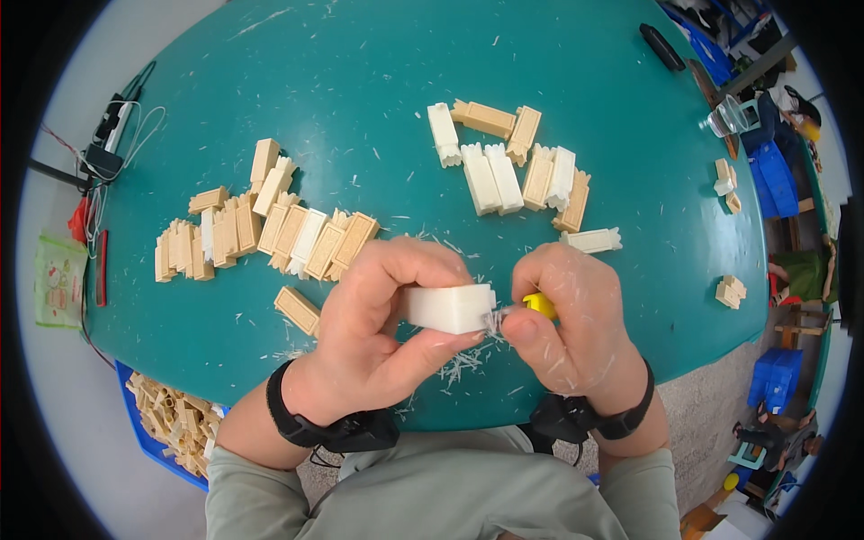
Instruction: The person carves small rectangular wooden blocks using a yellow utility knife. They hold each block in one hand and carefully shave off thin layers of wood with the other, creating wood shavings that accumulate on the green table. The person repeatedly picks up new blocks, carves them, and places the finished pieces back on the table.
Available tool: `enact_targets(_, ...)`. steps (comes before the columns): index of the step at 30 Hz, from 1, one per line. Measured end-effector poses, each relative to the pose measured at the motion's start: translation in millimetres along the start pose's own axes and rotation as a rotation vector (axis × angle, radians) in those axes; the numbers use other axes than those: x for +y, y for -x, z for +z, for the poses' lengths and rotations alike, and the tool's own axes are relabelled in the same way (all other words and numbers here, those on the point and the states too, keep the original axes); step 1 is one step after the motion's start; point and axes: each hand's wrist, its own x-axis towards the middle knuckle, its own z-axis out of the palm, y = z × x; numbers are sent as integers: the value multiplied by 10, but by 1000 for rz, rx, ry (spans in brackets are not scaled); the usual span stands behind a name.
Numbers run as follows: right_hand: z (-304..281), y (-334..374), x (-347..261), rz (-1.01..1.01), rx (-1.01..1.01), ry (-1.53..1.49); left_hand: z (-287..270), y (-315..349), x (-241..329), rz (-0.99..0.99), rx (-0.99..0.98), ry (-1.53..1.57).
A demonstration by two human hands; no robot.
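Near the table's front edge, my left hand [369,328] is closed round a white plastic block [447,309], its notched end turned to the right. My right hand [580,315] grips a small yellow-handled tool [540,304] against that end. The tool's tip is blurred and partly hidden by my thumb, among curled shavings. More thin white shavings [462,362] lie on the table under my hands. Beyond my left hand sits a cluster of beige and white blocks [290,236]. A second group of such blocks [493,175] lies farther off, ahead of my right hand.
The green table [342,108] carries scattered shavings. Several small blocks [731,290] rest near its right edge, with a clear jar [723,120] and a black object [662,47] farther back. A blue bin [144,441] full of blocks stands lower left; cables [126,144] run along the left side.
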Motion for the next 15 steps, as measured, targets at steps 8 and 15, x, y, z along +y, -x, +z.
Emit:
enact_targets(8, -25, -6, 49, 74, 102, 132, 0, 30, 36, -43, -96, 150)
enact_targets(15, -103, 1, -84, 295, 46, -189, -30, -46, 164, -169, -55, 88)
